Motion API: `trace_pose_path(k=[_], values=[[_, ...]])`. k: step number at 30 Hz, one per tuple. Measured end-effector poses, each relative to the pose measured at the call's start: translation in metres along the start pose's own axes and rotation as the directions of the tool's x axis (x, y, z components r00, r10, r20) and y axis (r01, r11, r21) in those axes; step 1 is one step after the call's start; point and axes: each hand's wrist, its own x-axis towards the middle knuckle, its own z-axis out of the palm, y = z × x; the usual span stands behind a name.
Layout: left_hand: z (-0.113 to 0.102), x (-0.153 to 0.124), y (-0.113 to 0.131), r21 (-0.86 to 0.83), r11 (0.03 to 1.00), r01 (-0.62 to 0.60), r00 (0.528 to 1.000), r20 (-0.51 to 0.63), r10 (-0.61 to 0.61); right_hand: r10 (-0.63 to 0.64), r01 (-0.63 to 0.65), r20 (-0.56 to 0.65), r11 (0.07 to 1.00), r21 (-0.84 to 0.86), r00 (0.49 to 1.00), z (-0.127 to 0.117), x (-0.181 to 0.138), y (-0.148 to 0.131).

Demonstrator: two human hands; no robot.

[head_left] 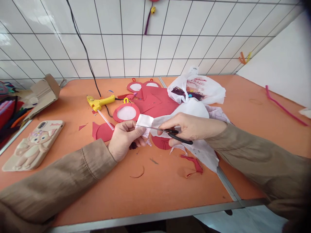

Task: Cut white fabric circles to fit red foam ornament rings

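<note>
My left hand (126, 137) pinches a small piece of white fabric (145, 120) between thumb and fingers, over the middle of the table. Black-handled scissors (181, 138) are gripped in my right hand (186, 127), their blades pointing left across the fabric close to my left thumb. Just beyond my hands lie red sheets (155, 102) and a red ring with a white centre (126, 113). Under my right hand, a larger white cloth (206, 153) spreads over the table. A red round piece (161, 142) is partly hidden below the scissors.
A yellow glue gun (100, 102) with its cord lies at the left, near a phone in a cartoon case (34, 145). A white plastic bag (209, 89) holding dark tassels sits at the back right. Red scraps (195, 163) lie near the front; a cardboard box (45, 92) stands far left.
</note>
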Motion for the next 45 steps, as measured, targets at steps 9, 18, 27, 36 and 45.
trace_pose_path(k=[9,18,27,36,45], values=[[0.000,0.001,0.001,-0.024,1.000,0.007,1.000,0.031,-0.007,0.040,-0.039,0.014,0.999,-0.025,0.999,-0.002,0.002,0.005],[-0.001,0.001,0.000,-0.045,0.999,0.007,0.999,0.051,-0.004,0.007,-0.007,0.010,1.000,-0.009,1.000,-0.003,0.002,0.008],[0.000,0.001,0.001,-0.047,0.998,0.034,0.999,0.035,-0.033,-0.007,0.008,0.021,1.000,-0.012,1.000,-0.004,0.000,0.011],[0.000,0.001,0.001,-0.046,0.998,0.037,0.999,0.031,-0.036,-0.006,0.006,0.007,1.000,0.007,1.000,-0.003,0.001,0.010],[-0.001,0.002,0.000,-0.058,0.998,0.009,0.999,0.046,-0.006,0.015,-0.015,-0.013,1.000,0.020,1.000,-0.001,0.002,0.008]])
